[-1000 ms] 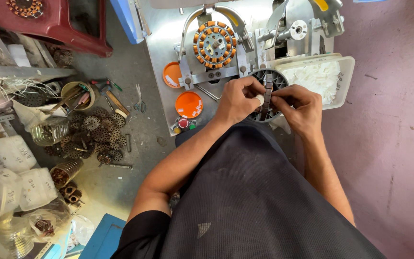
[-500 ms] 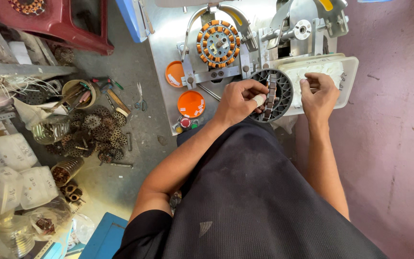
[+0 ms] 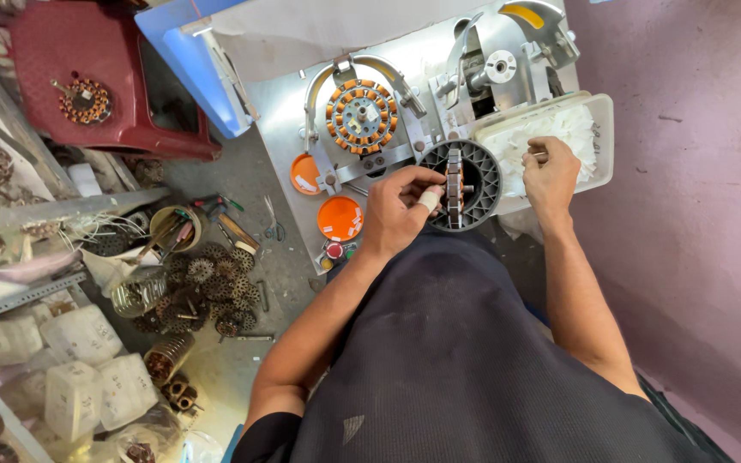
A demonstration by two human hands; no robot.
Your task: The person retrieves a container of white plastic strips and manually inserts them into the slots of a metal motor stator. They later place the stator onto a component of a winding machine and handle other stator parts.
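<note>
1. The left hand [image 3: 396,210] rested on the near-left rim of a dark slotted stator core [image 3: 463,184], with its fingers curled together against the core's edge. One finger carried a pale wrapping. Whether the fingers pinched anything small could not be told.
2. The stator core sat on the metal winding machine [image 3: 405,94], at its near edge, just in front of the machine's upright fixtures. A narrow metal piece stood across the core's middle.
3. The right hand [image 3: 551,171] was over a white plastic tray [image 3: 602,120] just right of the core, with its fingers closed into a loose fist above a heap of white paper strips [image 3: 572,133]. What it gripped, if anything, was hidden.
4. A stator with orange copper windings [image 3: 360,114] was mounted on the machine, left of and beyond the bare core.
5. Two orange round lids [image 3: 340,218] lay on the machine's left side.
6. On the floor to the left lay a pile of small wound stators [image 3: 207,283]; a dark red plastic stool [image 3: 105,77] stood beyond it.
</note>
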